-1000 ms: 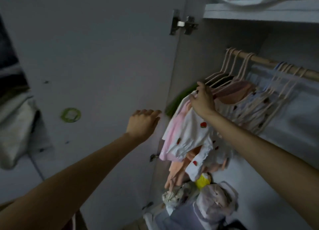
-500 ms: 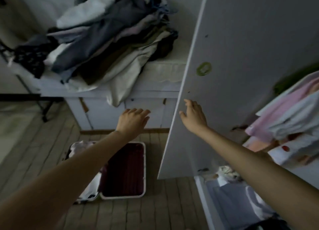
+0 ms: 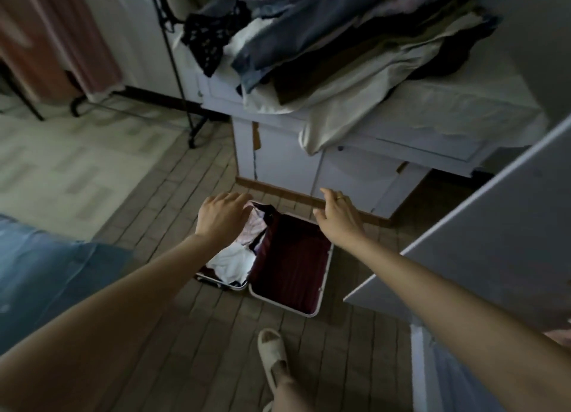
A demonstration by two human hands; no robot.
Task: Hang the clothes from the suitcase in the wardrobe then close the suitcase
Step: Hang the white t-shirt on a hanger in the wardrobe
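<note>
An open suitcase (image 3: 324, 272) lies on the brick floor, its dark red right half bare. White and pale pink clothes (image 3: 238, 257) fill its left half. My left hand (image 3: 221, 217) hovers above those clothes with relaxed fingers, holding nothing. My right hand (image 3: 338, 214), a ring on one finger, reaches out over the suitcase's far right corner, fingers spread and empty. The open wardrobe door (image 3: 482, 241) stands at the right edge.
A white cabinet (image 3: 355, 167) behind the suitcase carries a heap of dark and beige clothes (image 3: 340, 41). A black metal stand (image 3: 173, 59) rises at the back left, a blue fabric (image 3: 40, 272) lies at left. My slippered foot (image 3: 273, 353) is near the suitcase.
My view swung from the wardrobe rail down to the floor. My right hand left the hung clothes and both hands now stretch over the suitcase.
</note>
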